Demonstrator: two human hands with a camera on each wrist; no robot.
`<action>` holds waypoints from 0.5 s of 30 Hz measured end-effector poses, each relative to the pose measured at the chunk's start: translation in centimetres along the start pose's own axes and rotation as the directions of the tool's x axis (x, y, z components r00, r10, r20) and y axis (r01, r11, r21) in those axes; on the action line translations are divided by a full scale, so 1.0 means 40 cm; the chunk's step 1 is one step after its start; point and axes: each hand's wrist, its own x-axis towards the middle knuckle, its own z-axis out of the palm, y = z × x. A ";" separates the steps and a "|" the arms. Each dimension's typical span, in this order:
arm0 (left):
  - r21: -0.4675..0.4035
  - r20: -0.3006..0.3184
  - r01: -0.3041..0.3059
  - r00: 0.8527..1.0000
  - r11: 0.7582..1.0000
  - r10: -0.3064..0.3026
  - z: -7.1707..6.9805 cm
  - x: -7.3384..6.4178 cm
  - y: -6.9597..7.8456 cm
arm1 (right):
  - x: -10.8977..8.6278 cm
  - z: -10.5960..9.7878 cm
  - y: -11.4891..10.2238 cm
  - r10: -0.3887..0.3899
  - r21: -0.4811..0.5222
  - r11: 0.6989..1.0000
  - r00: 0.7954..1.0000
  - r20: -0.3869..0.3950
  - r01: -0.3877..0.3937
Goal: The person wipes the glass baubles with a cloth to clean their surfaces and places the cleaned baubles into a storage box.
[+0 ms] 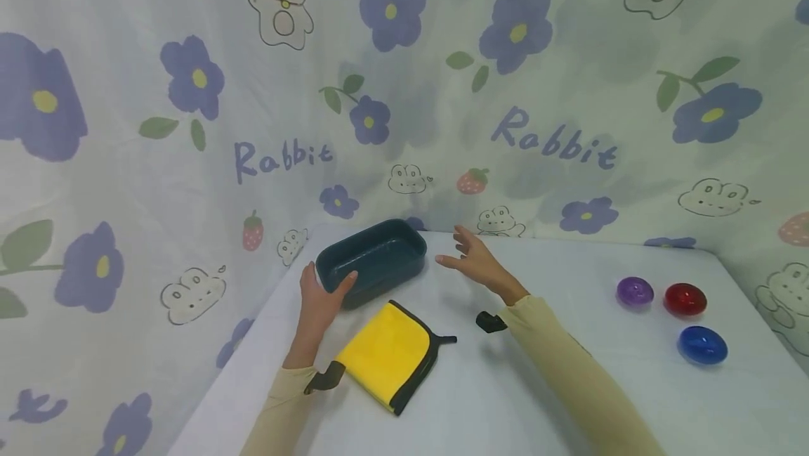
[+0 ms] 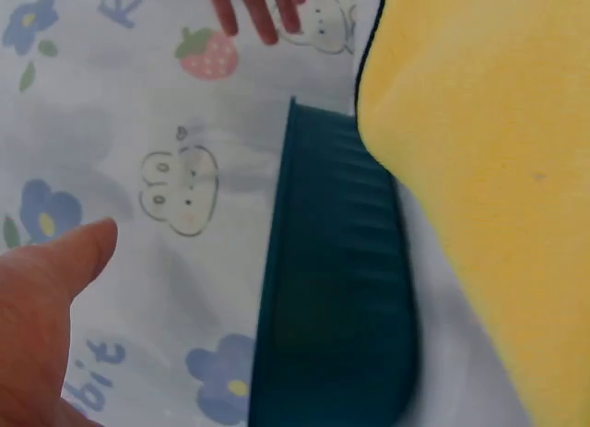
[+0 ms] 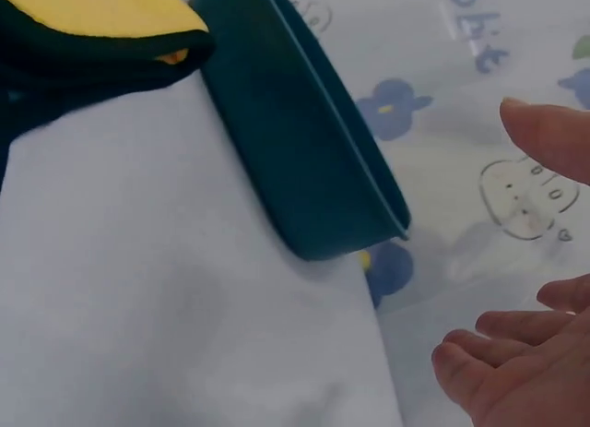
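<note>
A dark teal rectangular basin (image 1: 387, 279) stands at the back of the white table, set at a slant. My left hand (image 1: 320, 301) is at its left end, thumb spread away from the fingers; whether it touches the basin I cannot tell. To the right of the basin, my right hand (image 1: 479, 263) hovers with fingers spread and nothing in it. A folded yellow cloth with black edging (image 1: 388, 354) lies in front of the basin, between my forearms. In the right wrist view, the basin's wall (image 3: 286, 150) is apart from my fingers.
On the right side of the table (image 1: 537, 386) sit three glossy oval objects: a purple one (image 1: 635, 291), a red one (image 1: 685, 299) and a blue one (image 1: 702, 345). A curtain (image 1: 430, 105) printed with flowers and rabbits hangs behind the table.
</note>
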 end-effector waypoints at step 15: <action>-0.137 0.109 0.198 0.977 0.971 -0.184 0.029 0.007 -0.053 | 0.086 0.113 0.050 0.107 0.029 0.994 0.994 0.035 -0.108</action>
